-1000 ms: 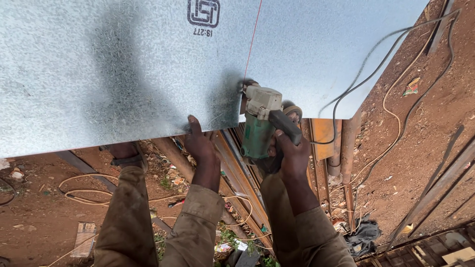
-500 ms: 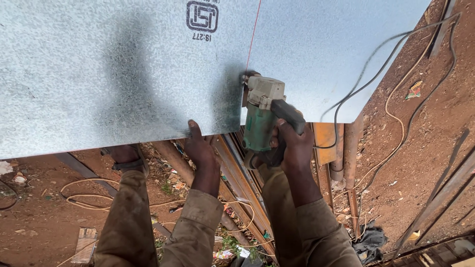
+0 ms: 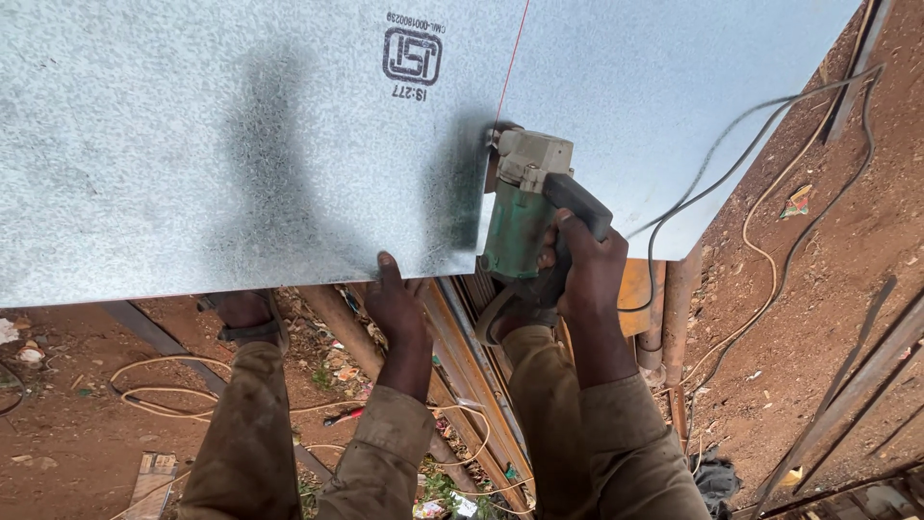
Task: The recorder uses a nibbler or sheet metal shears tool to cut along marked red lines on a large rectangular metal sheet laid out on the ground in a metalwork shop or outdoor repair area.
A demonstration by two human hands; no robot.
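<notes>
A large galvanised steel sheet (image 3: 241, 144) fills the upper part of the head view, with a thin red line (image 3: 513, 53) marked across it. My right hand (image 3: 582, 265) grips a green and grey electric cutting tool (image 3: 525, 207) whose head sits on the red line, a slit running behind it to the sheet's near edge. My left hand (image 3: 395, 303) presses on the near edge of the sheet just left of the cut, fingers flat under and against it. Both sleeves are olive brown.
Steel bars and angle sections (image 3: 462, 366) lie under the sheet. The tool's cable (image 3: 760, 116) trails over the sheet to red earth on the right. A sandalled foot (image 3: 245, 318), a yellowish cord (image 3: 144, 376) and scraps lie on the ground at left.
The cutting tool has advanced a little further along the red line into the sheet. My left hand stays pressed at the sheet's edge.
</notes>
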